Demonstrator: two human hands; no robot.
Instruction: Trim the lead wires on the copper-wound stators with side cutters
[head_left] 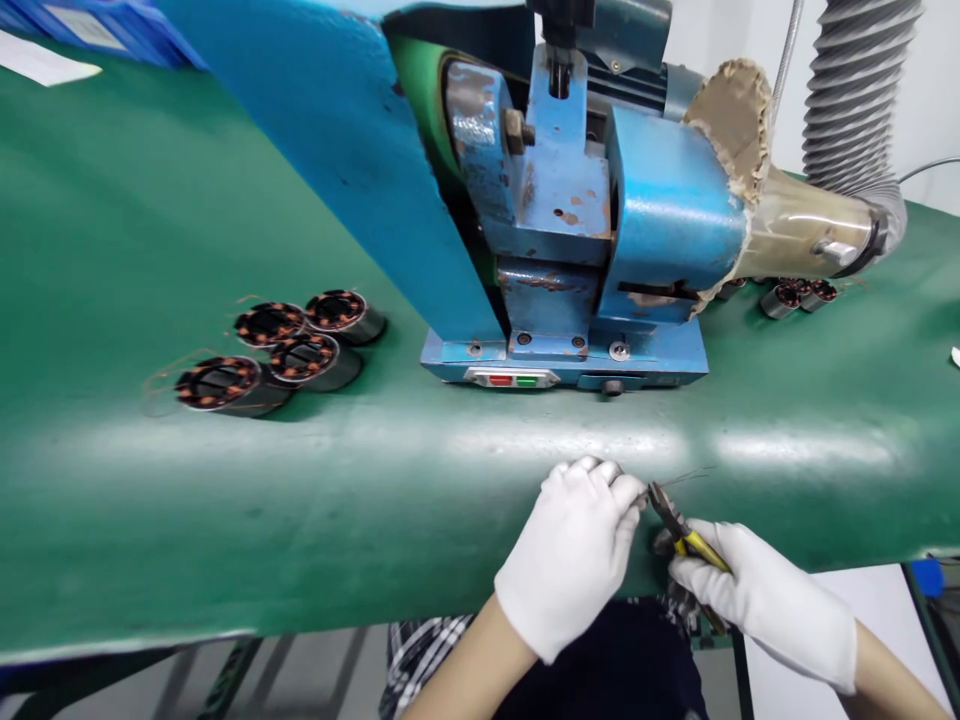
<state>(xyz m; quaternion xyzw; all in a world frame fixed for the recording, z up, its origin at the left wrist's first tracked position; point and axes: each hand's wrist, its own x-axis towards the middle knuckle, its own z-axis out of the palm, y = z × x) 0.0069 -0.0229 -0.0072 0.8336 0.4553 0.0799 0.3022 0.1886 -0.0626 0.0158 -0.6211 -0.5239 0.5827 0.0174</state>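
Observation:
My left hand [574, 550], in a white glove, is closed with its fingertips pinched around thin wire [686, 476]. Loose ends of the wire stick out to the right over the green table. My right hand [750, 590], also gloved, grips a pair of pliers [701, 550] with yellow handles. The jaws of the pliers are at the left fingertips, right beside the wire; whether they bite on it I cannot tell. Both hands are at the table's front edge, above my lap.
A blue belt machine [555, 220] with red and green buttons stands ahead on the green table [187, 520]. Several copper-wound motor stators [315, 362] are grouped at left, with more stators [781, 298] behind the machine at right. A grey ribbed hose [859, 90] joins the machine's right side.

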